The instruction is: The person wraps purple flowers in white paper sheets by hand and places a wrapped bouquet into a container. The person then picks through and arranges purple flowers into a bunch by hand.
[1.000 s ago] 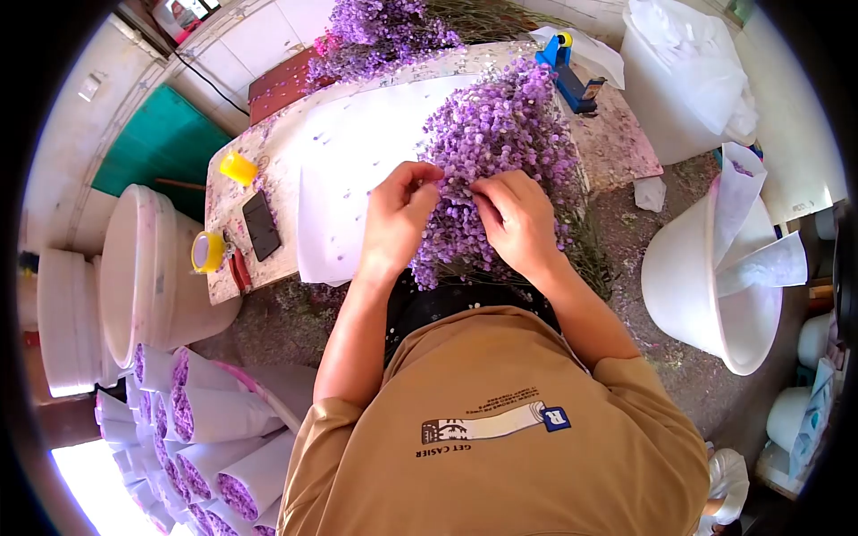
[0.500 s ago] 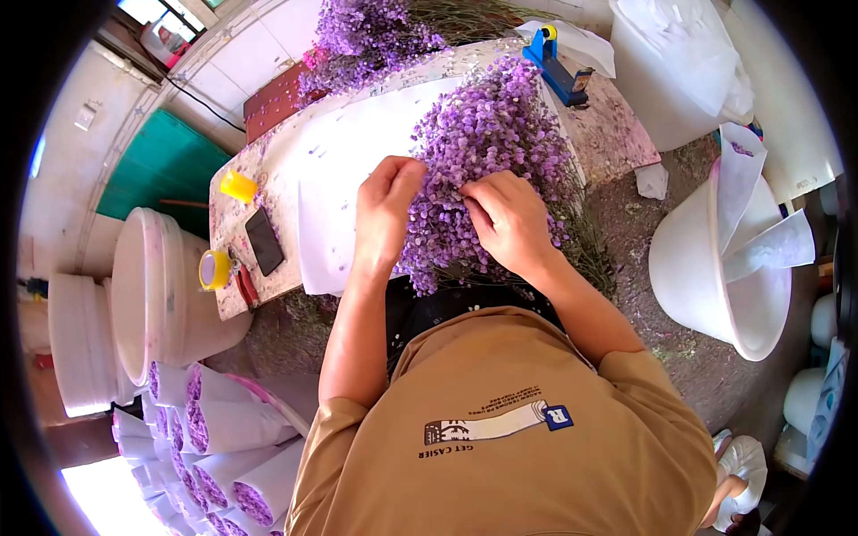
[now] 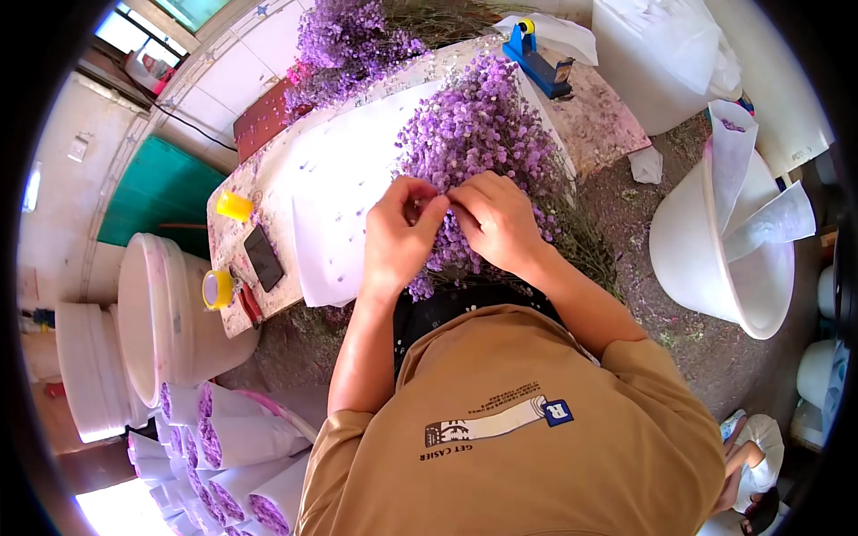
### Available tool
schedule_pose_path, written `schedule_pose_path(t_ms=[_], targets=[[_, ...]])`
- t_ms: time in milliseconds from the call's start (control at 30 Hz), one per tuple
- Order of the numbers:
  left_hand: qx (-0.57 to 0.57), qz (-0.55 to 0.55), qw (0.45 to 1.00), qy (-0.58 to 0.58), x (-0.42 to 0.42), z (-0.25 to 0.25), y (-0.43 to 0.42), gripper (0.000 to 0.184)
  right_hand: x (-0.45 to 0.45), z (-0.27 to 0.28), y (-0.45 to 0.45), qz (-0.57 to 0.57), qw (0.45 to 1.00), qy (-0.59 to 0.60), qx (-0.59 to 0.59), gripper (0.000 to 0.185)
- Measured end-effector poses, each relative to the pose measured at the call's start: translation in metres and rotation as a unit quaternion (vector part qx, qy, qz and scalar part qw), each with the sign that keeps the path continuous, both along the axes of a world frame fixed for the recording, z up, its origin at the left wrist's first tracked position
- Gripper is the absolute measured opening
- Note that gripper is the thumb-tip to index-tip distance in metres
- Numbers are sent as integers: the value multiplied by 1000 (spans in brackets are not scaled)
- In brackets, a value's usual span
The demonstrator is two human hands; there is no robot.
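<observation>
A large bunch of small purple flowers lies on white paper on the table in front of me, its green stems toward the lower right. My left hand and my right hand meet over the near part of the bunch. Fingers of both hands are pinched together, their tips almost touching. Whatever sits between the fingertips is too small or hidden to make out. Blossoms surround both hands.
A blue tape dispenser stands at the far right of the table. On the left lie a phone, yellow tape rolls and red-handled pliers. Wrapped bouquets are stacked lower left. A white tub stands right; another person is lower right.
My hands have come together and moved nearer to my body, the left one shifting right. The bunch stays on the paper. The camera view has tilted slightly.
</observation>
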State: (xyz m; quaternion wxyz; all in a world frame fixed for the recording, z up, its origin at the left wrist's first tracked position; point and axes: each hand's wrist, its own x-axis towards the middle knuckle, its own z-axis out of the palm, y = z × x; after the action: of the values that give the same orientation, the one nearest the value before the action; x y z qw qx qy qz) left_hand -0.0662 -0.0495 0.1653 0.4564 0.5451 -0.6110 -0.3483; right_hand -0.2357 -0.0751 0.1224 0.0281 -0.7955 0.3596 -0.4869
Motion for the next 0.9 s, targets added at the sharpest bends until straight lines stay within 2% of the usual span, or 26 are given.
schedule_pose_path(t_ms=[67, 133, 200, 300, 333, 400, 467, 533, 567, 600, 667, 800, 867, 900], targets=[[-22, 15, 999, -21, -7, -8, -6, 18, -2, 3, 1, 3, 1000, 9, 14, 16], [-30, 46, 995, -82, -9, -15, -13, 16, -4, 5, -2, 5, 999, 17, 31, 16], [-44, 51, 994, -91, -10, -18, -14, 14, -7, 5, -3, 32, 999, -2, 32, 12], [6, 81, 993, 86, -7, -17, -10, 11, -10, 6, -6, 62, 995, -36, 62, 10], [83, 64, 965, 241, 0, -13, -6, 11, -12, 9, -5, 68, 995, -38, 69, 10], [111, -25, 896, 430, 9, -5, -6, 12, -14, 9, -4, 78, 993, -30, 85, 11], [126, -57, 889, 437, 9, 6, -9, 16, -14, 9, -4, 90, 991, -21, 96, 13], [110, -3, 980, 167, -5, 12, -17, 21, -13, 8, -4, 98, 993, -5, 69, 9], [-7, 14, 998, 68, -16, 6, -23, 24, -13, 7, -4, 97, 993, 11, 64, 9], [-8, 13, 998, 67, -19, 5, -27, 24, -13, 8, -3, 96, 993, 10, 63, 9], [-16, 72, 974, -215, -23, 6, -32, 22, -14, 10, -2, 102, 992, 41, 68, 10], [-69, 84, 980, -166, -26, -6, -39, 19, -17, 11, -3, 142, 987, 20, 70, 13], [-46, 88, 985, -143, -22, -5, -36, 19, -20, 17, -4, 153, 985, -14, 74, 13], [-22, 93, 988, -121, -21, -4, -33, 19, -21, 23, -5, 138, 985, -72, 70, 12]])
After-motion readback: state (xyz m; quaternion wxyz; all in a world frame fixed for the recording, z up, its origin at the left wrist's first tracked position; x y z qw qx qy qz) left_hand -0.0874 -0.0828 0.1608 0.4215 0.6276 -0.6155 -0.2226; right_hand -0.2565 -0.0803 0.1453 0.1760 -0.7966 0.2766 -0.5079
